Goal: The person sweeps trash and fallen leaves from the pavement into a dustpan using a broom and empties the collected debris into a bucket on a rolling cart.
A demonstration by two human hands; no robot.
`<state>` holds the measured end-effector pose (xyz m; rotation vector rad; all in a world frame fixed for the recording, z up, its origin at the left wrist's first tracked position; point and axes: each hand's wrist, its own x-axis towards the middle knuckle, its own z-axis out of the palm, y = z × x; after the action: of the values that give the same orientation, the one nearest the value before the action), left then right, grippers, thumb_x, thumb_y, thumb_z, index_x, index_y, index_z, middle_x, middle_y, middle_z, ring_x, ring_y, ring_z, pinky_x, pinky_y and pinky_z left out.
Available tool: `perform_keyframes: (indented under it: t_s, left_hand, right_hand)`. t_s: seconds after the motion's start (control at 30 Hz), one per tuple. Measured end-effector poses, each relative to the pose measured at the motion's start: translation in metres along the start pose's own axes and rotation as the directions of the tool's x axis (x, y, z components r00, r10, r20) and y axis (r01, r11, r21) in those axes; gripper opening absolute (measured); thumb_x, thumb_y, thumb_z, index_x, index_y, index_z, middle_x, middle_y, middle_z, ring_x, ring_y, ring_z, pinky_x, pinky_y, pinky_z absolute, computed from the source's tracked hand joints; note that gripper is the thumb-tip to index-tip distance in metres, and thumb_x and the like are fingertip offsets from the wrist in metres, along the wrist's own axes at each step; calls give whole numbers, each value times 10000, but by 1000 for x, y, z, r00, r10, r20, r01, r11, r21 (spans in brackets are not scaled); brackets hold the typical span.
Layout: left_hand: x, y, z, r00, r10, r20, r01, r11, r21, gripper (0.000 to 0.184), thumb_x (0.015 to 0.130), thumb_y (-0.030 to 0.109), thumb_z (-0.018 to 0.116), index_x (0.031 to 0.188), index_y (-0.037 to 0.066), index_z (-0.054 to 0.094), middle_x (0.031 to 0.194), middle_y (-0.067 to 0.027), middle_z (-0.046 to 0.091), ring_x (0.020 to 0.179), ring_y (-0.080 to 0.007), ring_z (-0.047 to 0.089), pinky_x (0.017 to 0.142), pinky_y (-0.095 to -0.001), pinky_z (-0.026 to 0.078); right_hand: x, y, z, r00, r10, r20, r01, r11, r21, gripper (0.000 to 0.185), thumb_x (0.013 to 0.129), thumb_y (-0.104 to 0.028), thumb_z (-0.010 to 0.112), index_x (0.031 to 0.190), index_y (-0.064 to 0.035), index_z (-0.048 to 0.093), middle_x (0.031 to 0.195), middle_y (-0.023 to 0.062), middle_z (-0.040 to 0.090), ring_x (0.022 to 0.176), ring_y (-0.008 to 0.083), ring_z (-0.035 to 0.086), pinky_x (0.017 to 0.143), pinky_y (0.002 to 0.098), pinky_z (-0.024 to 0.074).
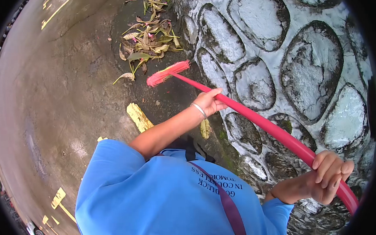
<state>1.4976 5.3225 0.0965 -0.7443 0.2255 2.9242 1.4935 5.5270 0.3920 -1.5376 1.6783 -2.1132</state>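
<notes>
A red broom (268,124) runs diagonally across the view, its bristle head resting on the dark ground near the foot of the stone wall. My left hand (210,102), with a silvery bracelet at the wrist, grips the handle a short way above the bristles. Farther up, near the handle's end, my right hand (331,176) is wrapped round it at the lower right. Just beyond the broom head lies a pile of dry and greenish leaves (149,41) with a few pink bits.
A wall of large whitish stones (312,70) rises along the right side. Yellow painted marks (139,117) show on the brown pavement (78,93). One yellowish leaf (205,129) lies below my left hand. Part of a white car (38,234) appears at the lower left.
</notes>
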Motion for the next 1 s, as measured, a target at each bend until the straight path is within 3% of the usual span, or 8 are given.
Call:
perform_keyframes:
  t_s: [0.17, 0.27, 0.4, 0.47, 0.63, 0.77, 0.87, 1.0]
  left_hand:
    - [-11, -102, 20, 910, -412, -37, 404, 904, -139, 118, 804, 103, 541, 848, 12, 480, 825, -130, 571, 808, -292, 588, 750, -435, 491]
    - [-16, -136, 28, 783, -610, -122, 597, 792, -126, 136, 813, 112, 524, 878, 6, 470, 898, -158, 569, 799, -280, 588, 732, -400, 501]
    - [9, -186, 9, 606, -790, -90, 781, 613, -121, 193, 810, 137, 528, 891, -27, 465, 881, -170, 564, 764, -264, 594, 652, -347, 529]
    - [35, -218, -11, 604, -782, -155, 762, 623, -176, 186, 812, 121, 476, 892, -46, 465, 840, -164, 563, 690, -246, 590, 596, -332, 526]
    - [99, -228, -97, 686, -663, -298, 568, 745, -349, 166, 804, 106, 458, 860, -49, 475, 782, -148, 557, 643, -225, 578, 496, -279, 505]
    - [78, -149, -101, 722, -679, -133, 615, 718, -325, 194, 812, 123, 500, 925, -35, 489, 801, -157, 559, 656, -217, 575, 453, -218, 475]
    - [66, -80, -79, 859, -505, -78, 466, 837, -286, 186, 817, 141, 518, 891, -28, 498, 819, -156, 566, 660, -207, 577, 451, -224, 474]
    - [81, -8, -67, 989, -149, 10, 147, 963, -224, 173, 832, 168, 508, 790, 0, 513, 809, -158, 590, 673, -211, 594, 482, -249, 494]
  right_hand:
    - [32, -51, -32, 980, 128, 150, -119, 991, -69, 169, 760, -64, 456, 904, -17, 381, 410, -76, 357, 313, 13, 375, 398, 152, 375]
    - [31, -64, -55, 968, 246, -56, -252, 921, -297, 62, 790, -84, 403, 742, -45, 403, 412, -61, 305, 300, 21, 332, 369, 167, 329]
    - [33, -21, -59, 855, 493, -159, -518, 830, -208, 53, 783, -63, 402, 735, -53, 420, 467, -63, 311, 373, 34, 336, 458, 205, 337]
    - [24, 28, -57, 770, 621, -144, -637, 756, -151, 169, 779, -59, 443, 922, 12, 389, 458, -58, 302, 359, 45, 317, 428, 214, 333]
    - [-15, 139, -45, 666, 741, -87, -742, 670, 29, 114, 719, -63, 548, 769, 5, 471, 474, -5, 370, 377, 68, 298, 417, 249, 322]
    - [21, 144, -20, 824, 496, 275, -556, 802, 218, 161, 725, -97, 589, 790, -18, 465, 511, 5, 410, 383, 80, 350, 384, 238, 322]
    - [63, 136, -25, 817, 171, 550, -361, 896, 259, 152, 747, -121, 572, 835, -34, 483, 516, -20, 448, 361, 102, 422, 380, 231, 399]
    - [71, 117, -24, 813, 55, 580, -237, 941, 242, 46, 728, -101, 536, 715, -144, 527, 452, -94, 425, 342, 24, 400, 431, 162, 408]
